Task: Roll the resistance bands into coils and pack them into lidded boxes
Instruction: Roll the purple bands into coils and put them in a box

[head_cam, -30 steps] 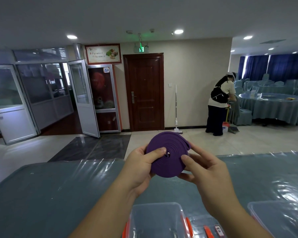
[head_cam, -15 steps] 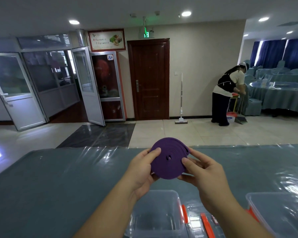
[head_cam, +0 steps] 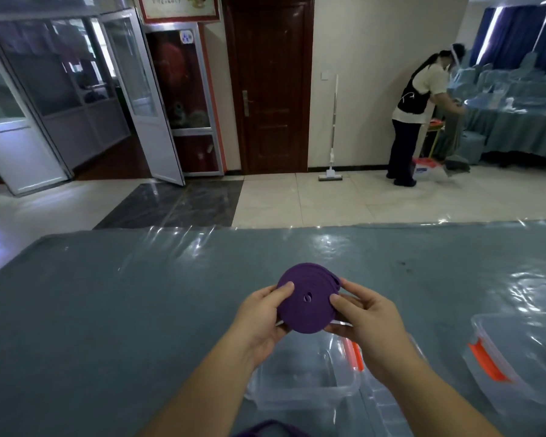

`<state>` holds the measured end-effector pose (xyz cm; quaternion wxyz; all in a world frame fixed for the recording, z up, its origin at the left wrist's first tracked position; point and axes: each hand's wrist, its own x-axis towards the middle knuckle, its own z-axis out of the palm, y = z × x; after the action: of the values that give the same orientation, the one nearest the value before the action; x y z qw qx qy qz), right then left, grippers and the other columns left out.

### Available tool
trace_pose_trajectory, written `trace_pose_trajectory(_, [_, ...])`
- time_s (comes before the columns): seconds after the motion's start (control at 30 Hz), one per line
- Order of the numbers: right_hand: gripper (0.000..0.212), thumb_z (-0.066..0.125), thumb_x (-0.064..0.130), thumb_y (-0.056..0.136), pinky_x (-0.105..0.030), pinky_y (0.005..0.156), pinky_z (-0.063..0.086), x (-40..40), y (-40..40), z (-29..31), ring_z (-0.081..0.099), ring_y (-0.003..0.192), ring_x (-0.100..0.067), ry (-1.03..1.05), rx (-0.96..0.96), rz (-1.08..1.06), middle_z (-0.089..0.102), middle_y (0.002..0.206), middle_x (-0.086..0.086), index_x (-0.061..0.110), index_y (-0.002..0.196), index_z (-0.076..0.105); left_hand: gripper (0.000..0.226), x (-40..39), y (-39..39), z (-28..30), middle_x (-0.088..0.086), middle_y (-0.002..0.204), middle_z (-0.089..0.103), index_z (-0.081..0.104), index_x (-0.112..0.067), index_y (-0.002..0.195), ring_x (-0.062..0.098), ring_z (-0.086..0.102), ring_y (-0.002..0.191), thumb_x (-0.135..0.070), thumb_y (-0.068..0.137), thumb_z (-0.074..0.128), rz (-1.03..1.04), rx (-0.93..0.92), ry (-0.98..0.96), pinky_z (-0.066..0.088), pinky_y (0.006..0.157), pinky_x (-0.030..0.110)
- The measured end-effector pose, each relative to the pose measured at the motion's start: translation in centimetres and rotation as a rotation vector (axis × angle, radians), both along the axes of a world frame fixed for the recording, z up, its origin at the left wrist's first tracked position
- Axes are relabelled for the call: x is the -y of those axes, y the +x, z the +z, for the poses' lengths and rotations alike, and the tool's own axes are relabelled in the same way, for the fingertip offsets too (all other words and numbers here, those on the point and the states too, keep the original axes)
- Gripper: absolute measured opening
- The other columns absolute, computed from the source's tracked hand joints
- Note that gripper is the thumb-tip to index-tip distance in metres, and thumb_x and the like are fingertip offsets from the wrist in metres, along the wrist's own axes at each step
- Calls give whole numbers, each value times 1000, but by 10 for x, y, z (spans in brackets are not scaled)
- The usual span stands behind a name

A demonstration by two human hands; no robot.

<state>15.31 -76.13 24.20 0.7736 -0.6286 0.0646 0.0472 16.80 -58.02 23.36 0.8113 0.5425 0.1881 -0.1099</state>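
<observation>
Head view looks down at a big grey tabletop [head_cam: 114, 310] with shiny clear plastic over it. That plastic looks slippery to me. If the roll drops on it, I think it could slide or roll away.

Next biggest is the clear box [head_cam: 303, 373] with no lid on, right below the hands and close to the person. It has an orange clip on its right side. Another clear box [head_cam: 524, 367] with an orange clip sits well apart to the right. The roll looks nearly as wide as the open box, so I guess it could catch on the rim if it goes in tilted.

The left hand [head_cam: 262, 316] holds the left side of the roll, thumb on the front. The right hand [head_cam: 366, 313] holds the right side, thumb on the front too, fingers behind. Both hands are gripping it, up in the air over the open box.

The purple band [head_cam: 306, 301] is rolled into a flat round coil with a tiny hole in the middle. At the top right its outer layers fan out a little, near the right fingers. That is the worry. If either grip goes soft, I think the stretchy band could spring open and have to be rolled again.

A bit of something purple [head_cam: 265, 428] peeks in at the bottom edge. I cannot tell what it is.
</observation>
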Motion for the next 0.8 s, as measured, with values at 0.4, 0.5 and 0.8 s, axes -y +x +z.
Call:
trace_pose_trajectory(0.4, [28,62,-2,99,-45,75,65,-21,39,-107,79,83,-29,-129,-242,6,81,98,-15,13,121,72,11,-17,31,-108,9,96,80,67,-12,111,27,73,86,-10,101,64,51,-248,0,59,72,38])
trace_pose_trajectory(0.5, [28,63,-1,99,-41,69,63,-17,50,-138,79,81,-30,-144,-324,-5,81,96,-15,14,121,72,19,-10,39,-137,11,109,77,63,-16,120,25,73,87,-9,103,60,76,-289,39,60,69,37])
trace_pose_trajectory(0.8, [27,60,-5,98,-56,74,64,-32,91,-227,74,94,-43,-286,-630,54,72,109,-28,5,124,63,13,-3,59,-231,10,115,70,58,-20,115,29,72,100,-13,103,55,25,-513,316,65,81,46])
